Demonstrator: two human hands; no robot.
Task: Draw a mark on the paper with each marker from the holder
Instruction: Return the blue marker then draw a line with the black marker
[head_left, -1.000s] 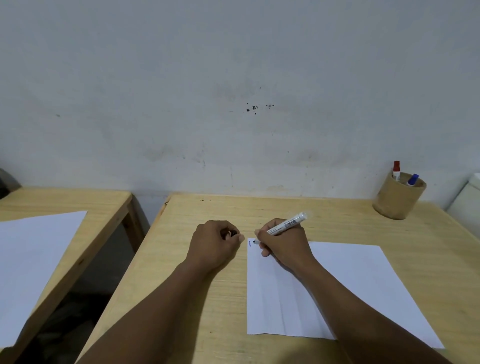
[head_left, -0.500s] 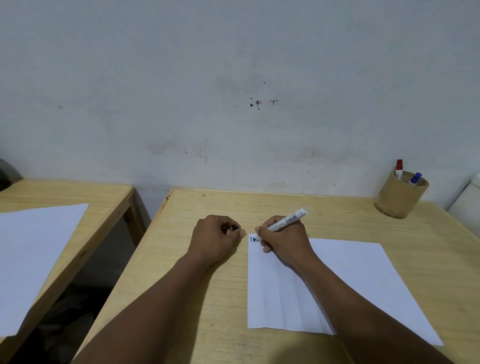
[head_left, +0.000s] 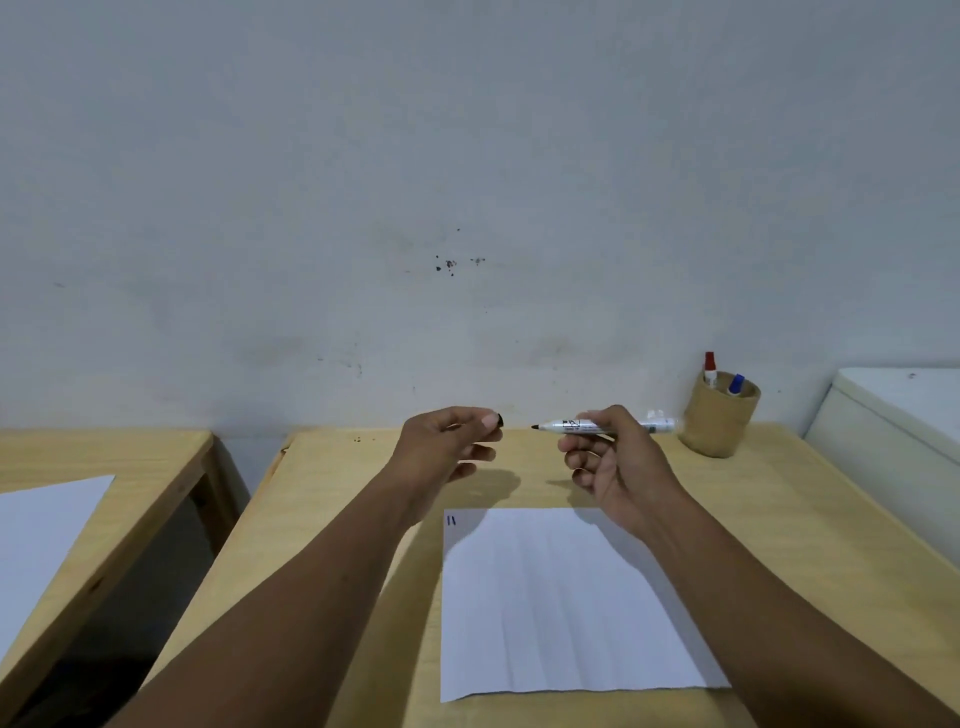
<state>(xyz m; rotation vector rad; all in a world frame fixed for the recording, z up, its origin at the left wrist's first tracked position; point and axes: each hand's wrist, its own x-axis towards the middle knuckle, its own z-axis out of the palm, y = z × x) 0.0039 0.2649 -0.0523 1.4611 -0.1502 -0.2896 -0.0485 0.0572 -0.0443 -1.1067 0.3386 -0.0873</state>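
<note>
A white sheet of paper lies on the wooden desk, with two short dark marks in its top left corner. My right hand holds an uncapped white marker level above the desk, its black tip pointing left. My left hand is raised opposite it, pinching the black cap between thumb and fingers, a small gap from the tip. A brown round holder at the back right contains a red-capped marker and a blue-capped marker.
A second wooden desk with another white sheet stands to the left across a gap. A white box-like object sits at the right edge. A grey wall rises right behind the desks.
Both hands have lifted off the paper and risen above the desk. The marker has turned level with its tip toward the cap. A second mark now shows beside the first.
</note>
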